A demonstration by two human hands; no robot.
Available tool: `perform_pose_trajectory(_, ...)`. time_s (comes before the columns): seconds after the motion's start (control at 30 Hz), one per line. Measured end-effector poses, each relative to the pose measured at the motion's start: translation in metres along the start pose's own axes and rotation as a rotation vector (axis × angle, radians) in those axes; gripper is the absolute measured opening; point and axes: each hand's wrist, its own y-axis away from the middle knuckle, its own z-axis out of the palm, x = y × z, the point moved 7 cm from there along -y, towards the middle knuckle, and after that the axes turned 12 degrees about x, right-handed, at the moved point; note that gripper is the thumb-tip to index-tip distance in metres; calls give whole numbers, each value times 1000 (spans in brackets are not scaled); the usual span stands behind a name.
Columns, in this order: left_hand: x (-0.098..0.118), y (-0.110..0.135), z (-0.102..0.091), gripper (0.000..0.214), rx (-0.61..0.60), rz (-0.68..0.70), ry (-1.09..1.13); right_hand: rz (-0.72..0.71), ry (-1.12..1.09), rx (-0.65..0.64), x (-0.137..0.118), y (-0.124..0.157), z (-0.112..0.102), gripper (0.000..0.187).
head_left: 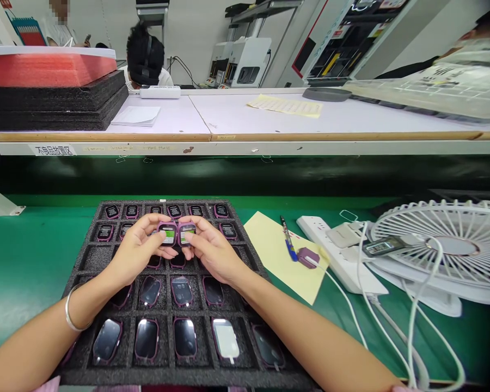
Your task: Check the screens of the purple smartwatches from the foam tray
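Foam tray (179,377) right under the camera, bottom rows packed with dark-screened watches (146,338), one white-filmed watch (225,340) among them; left hand (136,249) and right hand (214,253) each pinch in a tight grip, one on a pink watch (168,234), one on a second watch (187,234), side by side over mid-tray, green screens lit; top-row watches (132,211) show black screens with text, so those look done; bottom rows look left to go.

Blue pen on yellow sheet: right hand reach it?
Probably yes: only the foam tray rim lies between the right hand and the blue pen, though that hand holds a pink-framed smartwatch.
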Motion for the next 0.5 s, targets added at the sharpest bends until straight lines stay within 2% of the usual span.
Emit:
perform_pose_trajectory(0.17,-1,0,-1,34,-18,-28,37,49,-55,14,2,0,-1,32)
perform_pose_trajectory(0.5,2,3,2,32,-29,-26,20,-12,25,15,0,-1,-2,33)
